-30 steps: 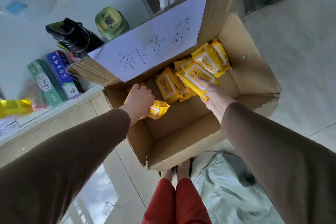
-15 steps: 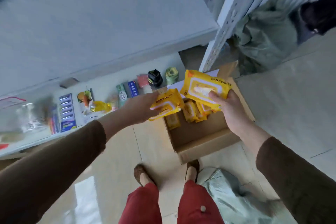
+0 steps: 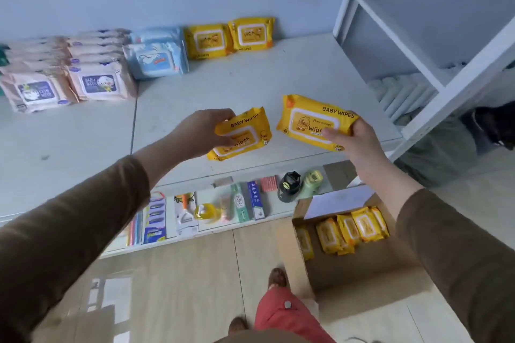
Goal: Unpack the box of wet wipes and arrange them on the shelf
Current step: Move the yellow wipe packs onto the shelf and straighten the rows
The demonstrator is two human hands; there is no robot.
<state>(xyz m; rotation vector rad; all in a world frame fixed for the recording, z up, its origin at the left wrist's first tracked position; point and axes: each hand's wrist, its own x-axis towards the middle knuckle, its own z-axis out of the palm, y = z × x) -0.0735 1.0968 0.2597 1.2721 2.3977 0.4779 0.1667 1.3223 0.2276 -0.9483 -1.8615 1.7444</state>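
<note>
Yellow wipes packs, one gripped in each of the two hands

Left hand (image 3: 204,133) holds one pack (image 3: 242,135), right hand (image 3: 352,138) another pack (image 3: 315,120), above the shelf (image 3: 264,83) front edge; box (image 3: 359,273) on floor below.

Black bottle (image 3: 289,186) beside green bottle (image 3: 313,182); toothpaste boxes (image 3: 248,202), perhaps.

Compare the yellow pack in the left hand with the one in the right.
The left hand grips the left pack by its left end; the right hand pinches the right pack at its lower right corner. The left pack looks crumpled and bent, the right pack flatter. Both are yellow, marked BABY WIPES, held above the shelf.
</note>
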